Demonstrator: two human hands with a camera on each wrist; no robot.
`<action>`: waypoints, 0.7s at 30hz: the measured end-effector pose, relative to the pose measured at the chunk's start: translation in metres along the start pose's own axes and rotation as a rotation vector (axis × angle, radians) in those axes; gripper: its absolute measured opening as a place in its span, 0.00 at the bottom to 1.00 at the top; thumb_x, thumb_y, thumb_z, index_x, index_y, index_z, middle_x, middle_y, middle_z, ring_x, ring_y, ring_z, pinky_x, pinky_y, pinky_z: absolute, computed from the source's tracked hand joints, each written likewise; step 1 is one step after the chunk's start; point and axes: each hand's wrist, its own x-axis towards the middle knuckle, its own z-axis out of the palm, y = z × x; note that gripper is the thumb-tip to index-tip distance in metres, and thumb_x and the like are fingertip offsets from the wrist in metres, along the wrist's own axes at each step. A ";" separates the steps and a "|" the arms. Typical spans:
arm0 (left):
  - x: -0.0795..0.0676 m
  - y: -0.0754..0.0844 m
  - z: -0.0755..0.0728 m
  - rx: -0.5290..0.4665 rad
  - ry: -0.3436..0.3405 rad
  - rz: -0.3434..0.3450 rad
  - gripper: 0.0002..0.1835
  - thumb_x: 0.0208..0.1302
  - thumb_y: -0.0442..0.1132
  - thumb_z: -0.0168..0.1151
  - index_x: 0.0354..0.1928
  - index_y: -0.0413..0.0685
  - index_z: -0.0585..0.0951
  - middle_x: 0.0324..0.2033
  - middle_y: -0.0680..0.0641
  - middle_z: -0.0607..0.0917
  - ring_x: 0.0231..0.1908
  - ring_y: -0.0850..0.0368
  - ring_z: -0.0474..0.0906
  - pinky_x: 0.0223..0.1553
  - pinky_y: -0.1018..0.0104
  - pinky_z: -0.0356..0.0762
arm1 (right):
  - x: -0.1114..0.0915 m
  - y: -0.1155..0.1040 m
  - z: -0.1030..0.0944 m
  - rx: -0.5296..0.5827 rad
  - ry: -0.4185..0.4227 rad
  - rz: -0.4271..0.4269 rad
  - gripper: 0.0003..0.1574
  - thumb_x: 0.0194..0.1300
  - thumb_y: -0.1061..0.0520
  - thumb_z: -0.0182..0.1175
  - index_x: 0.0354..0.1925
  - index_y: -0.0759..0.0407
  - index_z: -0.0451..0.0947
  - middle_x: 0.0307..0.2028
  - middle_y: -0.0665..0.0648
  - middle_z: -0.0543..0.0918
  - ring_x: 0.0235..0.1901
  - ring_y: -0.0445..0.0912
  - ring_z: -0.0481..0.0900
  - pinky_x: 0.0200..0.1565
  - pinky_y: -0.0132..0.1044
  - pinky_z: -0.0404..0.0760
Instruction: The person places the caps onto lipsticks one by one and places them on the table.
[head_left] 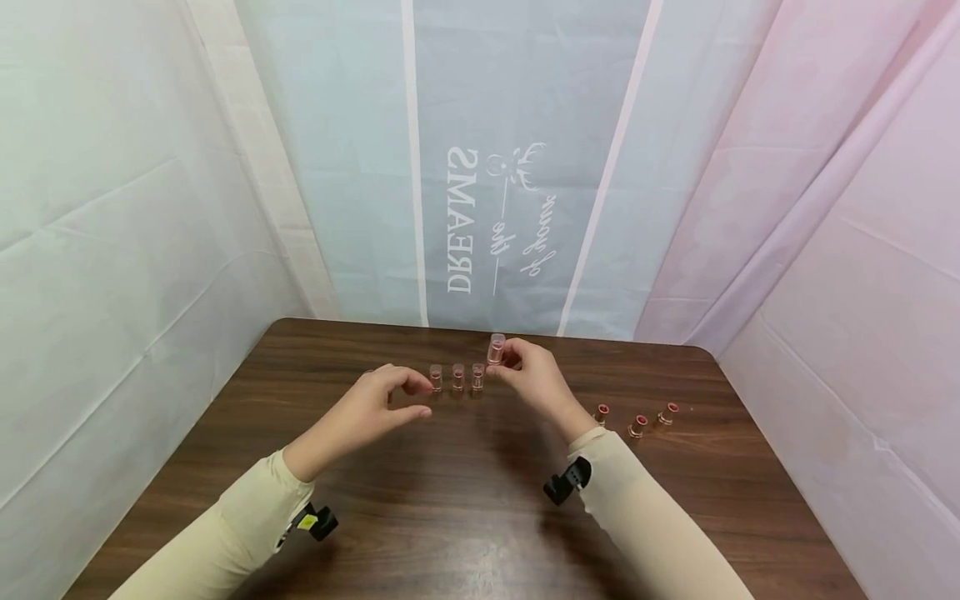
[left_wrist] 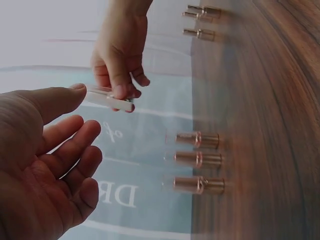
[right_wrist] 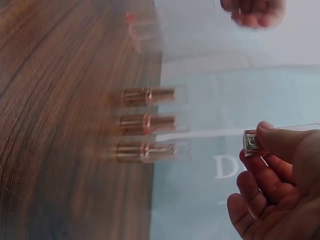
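Over the dark brown wood-grain table (head_left: 442, 500), the bare left hand (head_left: 364, 408) extends from a cream long sleeve (head_left: 236, 517), thumb (left_wrist: 57, 102) apart from loosely bent fingers (left_wrist: 75, 146). The bare right hand (head_left: 536, 379), likewise sleeved, pinches near the table's far edge.

I watch the right hand (head_left: 534, 377) pinch a clear-capped lipstick (head_left: 496, 346) just right of three capped tubes (head_left: 458, 379); the left hand (head_left: 363, 408) reaches near their other end. Three red-topped tubes (head_left: 637, 427) stand farther right.
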 end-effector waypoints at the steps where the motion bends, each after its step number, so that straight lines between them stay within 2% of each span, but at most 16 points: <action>1: -0.002 -0.002 0.000 0.003 -0.001 -0.003 0.14 0.63 0.47 0.75 0.49 0.61 0.85 0.45 0.58 0.85 0.47 0.58 0.78 0.48 0.55 0.76 | 0.003 0.004 0.001 0.001 -0.004 0.013 0.10 0.64 0.54 0.74 0.40 0.52 0.82 0.36 0.49 0.85 0.37 0.47 0.81 0.40 0.40 0.80; 11: -0.017 -0.014 0.000 -0.006 0.001 -0.050 0.13 0.64 0.47 0.74 0.49 0.62 0.84 0.44 0.63 0.84 0.45 0.62 0.75 0.44 0.57 0.76 | 0.028 0.043 0.018 -0.010 -0.025 0.151 0.11 0.62 0.54 0.74 0.40 0.55 0.84 0.36 0.52 0.85 0.38 0.46 0.80 0.43 0.43 0.79; 15: -0.020 -0.016 0.000 -0.026 -0.012 -0.070 0.13 0.64 0.45 0.73 0.49 0.63 0.84 0.44 0.63 0.84 0.45 0.62 0.77 0.46 0.52 0.77 | 0.031 0.054 0.026 -0.046 -0.044 0.201 0.12 0.61 0.55 0.75 0.41 0.56 0.84 0.37 0.53 0.85 0.39 0.47 0.80 0.45 0.44 0.79; 19: -0.023 -0.018 -0.002 -0.041 -0.018 -0.082 0.13 0.65 0.47 0.73 0.50 0.64 0.83 0.46 0.59 0.85 0.46 0.61 0.77 0.45 0.55 0.77 | 0.031 0.062 0.035 -0.078 -0.066 0.235 0.12 0.62 0.55 0.75 0.41 0.58 0.84 0.37 0.54 0.85 0.38 0.48 0.79 0.46 0.45 0.78; 21: -0.024 -0.019 -0.003 -0.046 -0.017 -0.091 0.14 0.65 0.49 0.72 0.51 0.65 0.83 0.47 0.58 0.85 0.43 0.60 0.76 0.42 0.58 0.76 | 0.030 0.065 0.038 -0.096 -0.079 0.243 0.12 0.62 0.55 0.75 0.41 0.58 0.84 0.37 0.54 0.85 0.38 0.48 0.78 0.45 0.45 0.78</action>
